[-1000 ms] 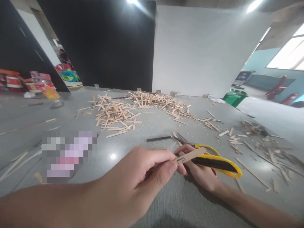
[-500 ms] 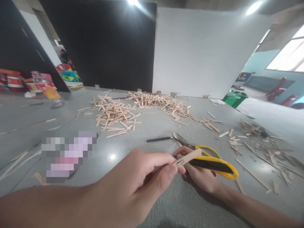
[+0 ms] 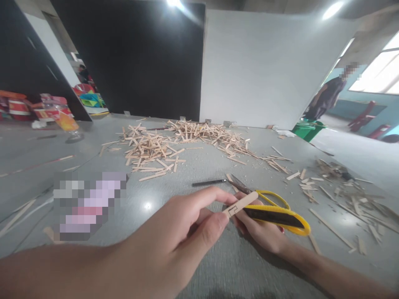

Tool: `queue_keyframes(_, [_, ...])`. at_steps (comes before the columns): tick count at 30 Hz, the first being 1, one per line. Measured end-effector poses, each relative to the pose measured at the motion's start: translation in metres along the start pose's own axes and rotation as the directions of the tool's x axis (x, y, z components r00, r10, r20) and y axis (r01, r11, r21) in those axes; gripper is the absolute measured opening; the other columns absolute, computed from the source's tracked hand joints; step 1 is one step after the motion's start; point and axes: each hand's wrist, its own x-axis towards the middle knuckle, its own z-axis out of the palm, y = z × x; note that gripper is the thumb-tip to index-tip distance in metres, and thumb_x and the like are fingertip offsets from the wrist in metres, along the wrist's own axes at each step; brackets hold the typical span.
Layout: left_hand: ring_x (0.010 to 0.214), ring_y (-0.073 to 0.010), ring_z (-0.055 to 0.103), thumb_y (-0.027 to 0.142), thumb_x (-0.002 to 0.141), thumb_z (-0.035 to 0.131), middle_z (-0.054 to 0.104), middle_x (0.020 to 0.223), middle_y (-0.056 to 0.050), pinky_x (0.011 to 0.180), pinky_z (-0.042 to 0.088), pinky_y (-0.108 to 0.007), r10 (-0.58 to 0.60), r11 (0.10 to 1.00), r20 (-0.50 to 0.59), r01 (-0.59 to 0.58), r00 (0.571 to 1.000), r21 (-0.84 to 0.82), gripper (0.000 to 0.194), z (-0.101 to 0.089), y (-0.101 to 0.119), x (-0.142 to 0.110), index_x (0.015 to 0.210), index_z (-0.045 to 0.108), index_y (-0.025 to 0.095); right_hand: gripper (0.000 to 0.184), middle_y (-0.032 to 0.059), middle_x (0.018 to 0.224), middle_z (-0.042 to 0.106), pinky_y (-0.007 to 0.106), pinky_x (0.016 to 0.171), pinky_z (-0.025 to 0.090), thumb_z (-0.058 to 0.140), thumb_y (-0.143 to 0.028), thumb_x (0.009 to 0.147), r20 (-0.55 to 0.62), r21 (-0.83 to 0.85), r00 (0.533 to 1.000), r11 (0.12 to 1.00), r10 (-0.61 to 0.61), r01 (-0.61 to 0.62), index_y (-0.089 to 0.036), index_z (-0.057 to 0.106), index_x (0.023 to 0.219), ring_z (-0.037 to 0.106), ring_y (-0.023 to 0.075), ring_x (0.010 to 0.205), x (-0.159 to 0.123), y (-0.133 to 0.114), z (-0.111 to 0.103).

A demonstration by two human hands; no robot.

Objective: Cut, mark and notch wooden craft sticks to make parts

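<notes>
Well, the left hand [image 3: 199, 224] has its grip nearly closed, thumb and forefinger pinching the lower end of a pale wooden stick [image 3: 242, 203] with angular dark lines drawn on it. That stick slants up to the right, above the near middle of the surface [image 3: 174, 187]. Just behind it, the right hand [image 3: 262, 228] has its grip closed round a yellow-and-black tool [image 3: 277, 218], whose tip I can't make out. Yellow-handled scissors [image 3: 249, 191] lie just beyond the fingers, and a slim dark rod [image 3: 208, 182] lies near their blades.

Farther out, loose sticks heap into a left pile [image 3: 148, 145] and a far pile [image 3: 205, 131], the latter close to the surface's far edge. Scraps [image 3: 358, 203] litter the right side, with a tangle of debris [image 3: 335, 168] among them. Over on the left are a blurred-out purple item [image 3: 99, 193] and a bottle [image 3: 67, 120] with an orange label.

Along the far edge stand a black panel [image 3: 140, 58] and a white panel [image 3: 258, 66]. Past the right corner, a person in dark clothing [image 3: 327, 97] is by the green bins [image 3: 307, 129], with pale blue walls and a bright window [image 3: 378, 70] behind.
</notes>
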Motion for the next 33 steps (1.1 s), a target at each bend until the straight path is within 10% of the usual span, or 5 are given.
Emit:
queue_keyframes(25, [0.054,-0.0121,0.046,0.05,0.105,0.047,0.047,0.065,0.006,0.044,0.036,-0.017,0.013,1.0,0.038,-0.014,0.999,0.028,0.03,-0.002,0.003,0.004,0.13,0.059,0.039,0.033,-0.0013,0.074,0.056,0.031,0.06,0.047,0.045,-0.051,0.107,0.01,-0.159,0.998,0.985,-0.063,0.064,-0.026,0.058,0.091,0.055,0.0169,0.063,-0.003,0.004,-0.002])
queue_keyframes(33, [0.054,-0.0106,0.038,0.046,0.107,0.041,0.044,0.063,0.008,0.048,0.03,-0.023,-0.09,0.942,0.046,0.07,0.995,0.327,0.032,-0.005,-0.011,0.024,0.092,0.059,0.025,0.033,-0.0033,0.067,0.054,0.027,0.054,0.041,0.047,-0.05,0.106,0.031,-0.147,0.999,0.988,-0.035,0.04,-0.024,0.058,0.089,0.05,0.0143,0.059,-0.002,-0.002,-0.002])
